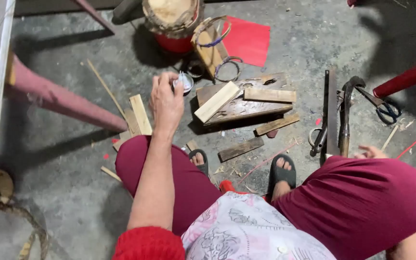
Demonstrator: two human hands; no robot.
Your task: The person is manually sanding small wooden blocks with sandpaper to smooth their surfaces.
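Pinched in the left hand (166,102) fingertips is a small round tin (185,82), held just above the concrete floor (73,192) beside the dark wooden board (246,108). Keeping it level seems wise, though its contents are unclear. Right hand (371,152) rests loosely open on the knee, holding nothing, near the saw (332,110).

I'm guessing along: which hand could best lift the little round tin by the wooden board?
Probably the left hand: it reaches out and touches the little round tin. The right hand sits far off by the knee, near the saw.
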